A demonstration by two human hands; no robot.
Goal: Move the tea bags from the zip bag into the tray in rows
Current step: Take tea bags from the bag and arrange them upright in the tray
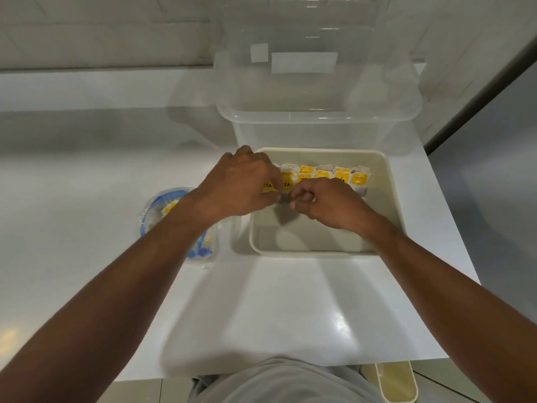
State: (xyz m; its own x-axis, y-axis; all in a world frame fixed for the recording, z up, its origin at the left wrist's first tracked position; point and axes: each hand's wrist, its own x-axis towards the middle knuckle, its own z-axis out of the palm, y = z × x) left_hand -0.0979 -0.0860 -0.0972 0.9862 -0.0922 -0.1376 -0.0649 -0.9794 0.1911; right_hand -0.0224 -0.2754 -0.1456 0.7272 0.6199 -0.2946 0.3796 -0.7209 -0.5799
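Observation:
A cream tray sits on the white table. Along its far wall stands a row of several tea bags with yellow labels. My left hand reaches over the tray's left end, fingers closed on a tea bag marked TEA at the row's left end. My right hand is inside the tray just right of it, fingertips pinched beside that bag; what they hold is hidden. The clear zip bag with a blue zip lies left of the tray, partly under my left forearm, yellow-labelled bags inside.
A large clear plastic box stands right behind the tray. The near half of the tray floor is bare. A second cream container sits below the table's front right edge. A grey wall panel runs along the right.

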